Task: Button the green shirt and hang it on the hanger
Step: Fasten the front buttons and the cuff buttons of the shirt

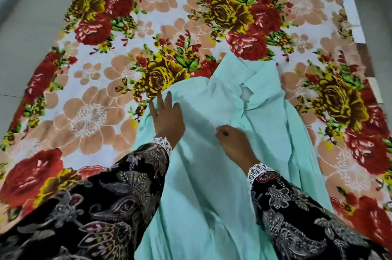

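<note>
A pale mint-green shirt point(203, 174) lies spread lengthwise on the flowered bedcover, its collar point(254, 81) at the far end and its front placket running down the right of centre. My left hand point(167, 117) rests flat on the shirt's left shoulder area, fingers spread. My right hand point(231, 143) lies on the chest beside the placket with its fingers curled on the cloth; whether it pinches the fabric or a button is hidden. No hanger is in view.
A bed or mattress with a red, yellow and peach flowered cover point(101, 94) fills the view. Grey floor point(25, 15) lies to the left. A white bed edge point(350, 4) runs along the far right. My dark patterned sleeves point(106, 206) cross the near part.
</note>
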